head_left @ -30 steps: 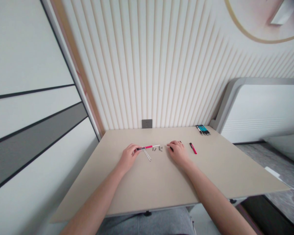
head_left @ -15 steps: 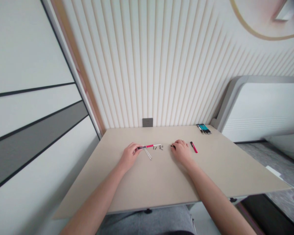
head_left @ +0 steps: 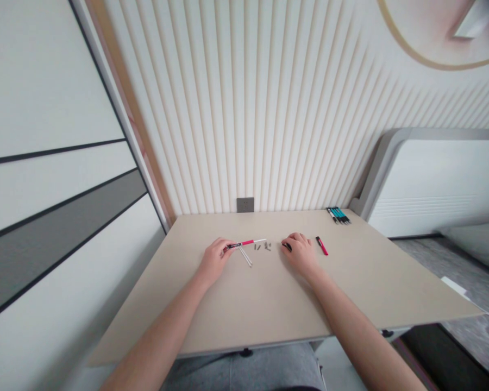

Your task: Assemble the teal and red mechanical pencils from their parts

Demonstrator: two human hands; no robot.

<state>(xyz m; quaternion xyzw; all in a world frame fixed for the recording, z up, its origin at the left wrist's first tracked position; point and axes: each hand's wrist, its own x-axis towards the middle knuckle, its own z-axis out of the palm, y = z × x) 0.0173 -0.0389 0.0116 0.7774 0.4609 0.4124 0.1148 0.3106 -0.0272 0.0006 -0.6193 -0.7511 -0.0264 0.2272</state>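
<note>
My left hand (head_left: 215, 255) is closed on a red-and-black pen barrel (head_left: 247, 243), held roughly level and pointing right. From its right end a thin white refill (head_left: 261, 240) sticks out. Below the barrel, white refills (head_left: 245, 257) lie on the table. Several small dark grey pieces (head_left: 266, 246), perhaps pen tips, are scattered between my hands. My right hand (head_left: 300, 251) rests low over the table, fingers curled round a small black piece (head_left: 287, 246) whose kind I cannot make out. Just right of that hand lies another red-and-black pen part (head_left: 321, 246).
Teal and black pens (head_left: 339, 215) lie in a row at the table's back right corner. The beige table (head_left: 244, 304) meets a ribbed wall with a grey socket (head_left: 245, 205). A white cabinet is on the left, a bed on the right.
My right fingers have shifted slightly left with the black piece. The left hand and the pen barrel stay almost where they were.
</note>
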